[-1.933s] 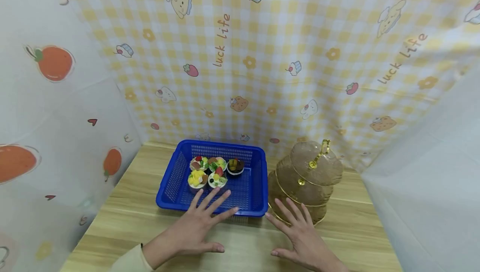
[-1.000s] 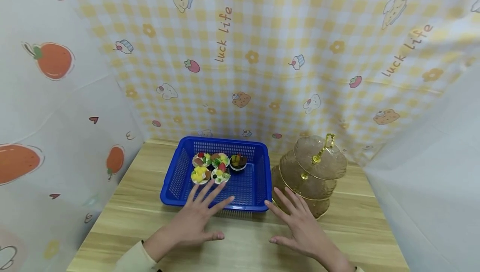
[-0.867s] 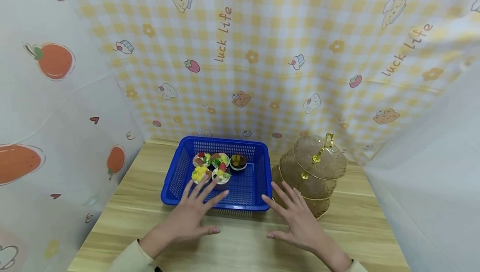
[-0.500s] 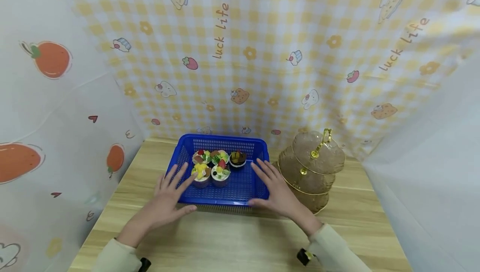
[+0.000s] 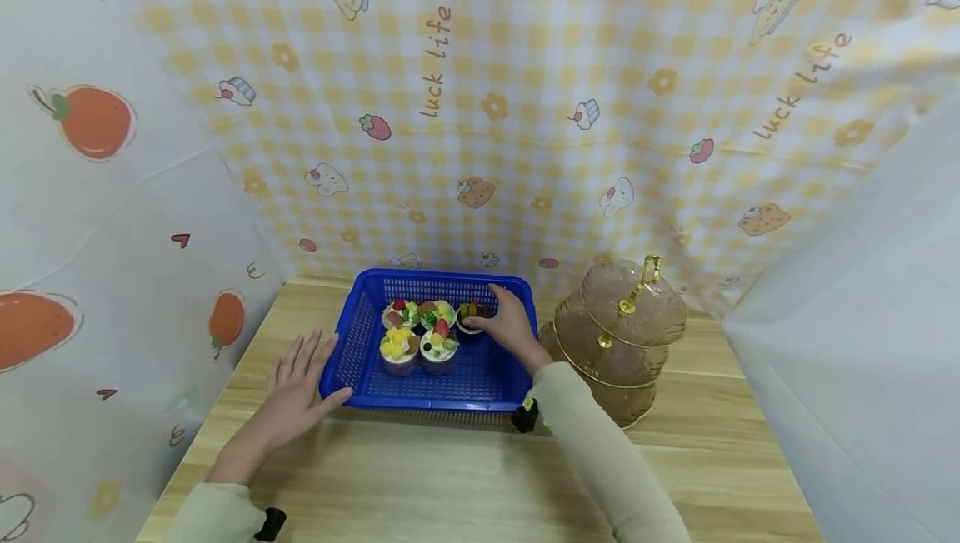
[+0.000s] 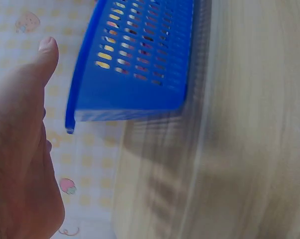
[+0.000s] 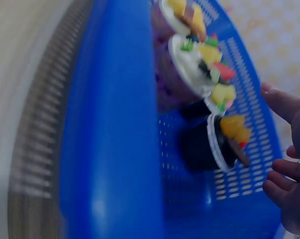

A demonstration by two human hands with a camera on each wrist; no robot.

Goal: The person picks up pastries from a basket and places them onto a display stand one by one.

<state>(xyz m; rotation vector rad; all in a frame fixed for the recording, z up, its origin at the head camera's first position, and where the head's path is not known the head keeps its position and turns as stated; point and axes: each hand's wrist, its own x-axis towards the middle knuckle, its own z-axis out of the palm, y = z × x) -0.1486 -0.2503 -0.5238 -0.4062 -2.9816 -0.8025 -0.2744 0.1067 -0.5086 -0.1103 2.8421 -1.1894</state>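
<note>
A blue plastic basket (image 5: 431,403) holds several small toy cupcakes (image 5: 400,351) topped with fruit. My right hand (image 5: 512,328) reaches into its right side, over a dark cupcake (image 7: 202,144) with a white rim and orange pieces on top. In the right wrist view the thumb and fingers are parted, with a gap between them and that cupcake. My left hand (image 5: 296,393) is at the basket's left edge, fingers spread and holding nothing; the left wrist view shows the thumb (image 6: 48,52) beside the basket's outer wall.
Right of the basket stands a three-tier cake stand (image 5: 611,351) of tinted plates with gold rims and a gold handle (image 5: 651,272). A yellow checked cloth (image 5: 525,151) hangs behind the wooden table (image 5: 420,476), with pale cloths at both sides.
My right hand has moved forward and left, from the stand's front into the basket over the dark cupcake. The left hand has shifted left, from the basket's front to its left edge.
</note>
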